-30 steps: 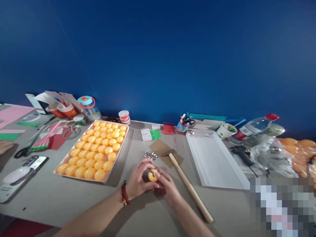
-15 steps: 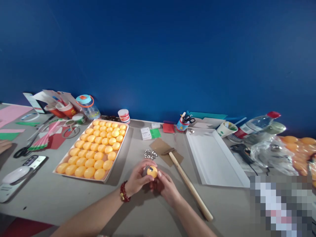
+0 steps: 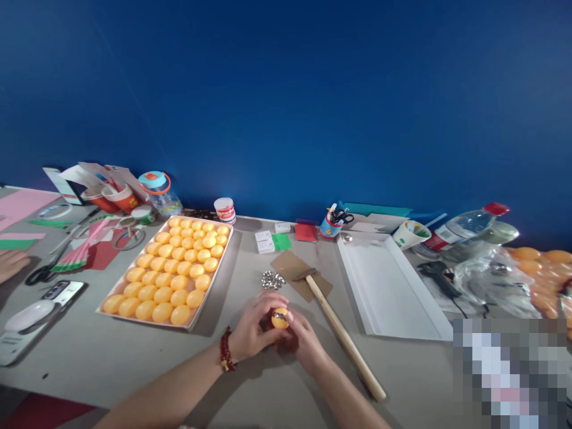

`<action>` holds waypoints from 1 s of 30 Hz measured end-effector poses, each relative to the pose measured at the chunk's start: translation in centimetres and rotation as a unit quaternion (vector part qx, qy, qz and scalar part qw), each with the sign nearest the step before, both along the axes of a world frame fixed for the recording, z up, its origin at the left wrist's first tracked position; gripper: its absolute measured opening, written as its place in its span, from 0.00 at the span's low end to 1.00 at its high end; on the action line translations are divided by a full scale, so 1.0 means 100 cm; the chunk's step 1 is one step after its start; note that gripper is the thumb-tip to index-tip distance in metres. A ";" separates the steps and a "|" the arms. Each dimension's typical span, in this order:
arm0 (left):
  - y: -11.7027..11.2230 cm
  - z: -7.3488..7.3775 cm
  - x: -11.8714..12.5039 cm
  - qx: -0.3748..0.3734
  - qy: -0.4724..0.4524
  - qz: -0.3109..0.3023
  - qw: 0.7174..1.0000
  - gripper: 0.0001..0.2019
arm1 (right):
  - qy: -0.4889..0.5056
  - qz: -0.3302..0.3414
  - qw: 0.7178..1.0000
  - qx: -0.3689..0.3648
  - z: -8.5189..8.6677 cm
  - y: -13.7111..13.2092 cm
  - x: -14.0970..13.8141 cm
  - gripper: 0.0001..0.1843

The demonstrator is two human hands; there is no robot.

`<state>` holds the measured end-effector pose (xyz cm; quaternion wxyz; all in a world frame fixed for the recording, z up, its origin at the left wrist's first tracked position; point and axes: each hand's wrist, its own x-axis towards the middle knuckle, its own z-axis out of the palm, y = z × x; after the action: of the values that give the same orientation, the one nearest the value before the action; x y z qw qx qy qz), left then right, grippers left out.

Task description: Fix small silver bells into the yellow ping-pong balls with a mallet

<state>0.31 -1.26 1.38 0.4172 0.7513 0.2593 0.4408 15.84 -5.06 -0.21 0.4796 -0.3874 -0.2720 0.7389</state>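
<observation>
An orange ping-pong ball [image 3: 280, 322] with small dark and silvery bits on its upper side sits between my two hands, just above the table. My left hand [image 3: 254, 325], a dark red bead bracelet at its wrist, curls around the ball's left side. From the right, the thumb of my right hand [image 3: 304, 339] presses on the ball, while its other fingers are partly hidden below. Just beyond my hands lies a small heap of shiny silver pieces [image 3: 272, 280]. To the right rests a long wooden stick [image 3: 346, 339], its far end on brown card [image 3: 292, 266].
At left stands a white tray [image 3: 195, 325] full of orange balls. A white tray [image 3: 393, 286] lies at right, near a glue gun [image 3: 438, 277]. Small white boxes [image 3: 264, 242] and a pen cup [image 3: 329, 227] are at the back. Another person's hand [image 3: 12, 264] shows far left.
The ball has turned and shifted slightly right and toward me. My right thumb has come further onto it. The other person's hand at far left has moved slightly into view.
</observation>
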 end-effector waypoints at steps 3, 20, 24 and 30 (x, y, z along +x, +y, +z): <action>0.000 0.001 0.001 0.035 0.016 -0.002 0.999 0.18 | -0.044 -0.002 0.999 -0.012 -0.003 0.000 0.000 0.23; 0.003 0.003 0.000 0.064 0.044 -0.031 0.997 0.21 | -0.068 -0.010 0.998 0.004 -0.003 -0.004 -0.002 0.26; 0.002 0.006 0.000 0.121 0.071 -0.032 0.990 0.20 | -0.094 -0.004 0.995 0.020 0.000 -0.003 -0.003 0.29; -0.001 0.006 0.004 0.109 0.091 -0.039 0.989 0.19 | -0.154 -0.012 0.985 0.079 0.006 -0.004 -0.004 0.23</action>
<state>0.67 -1.34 2.02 0.3241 0.8388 0.2168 0.3799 15.48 -5.43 0.35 0.4699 -0.4607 -0.3951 0.6410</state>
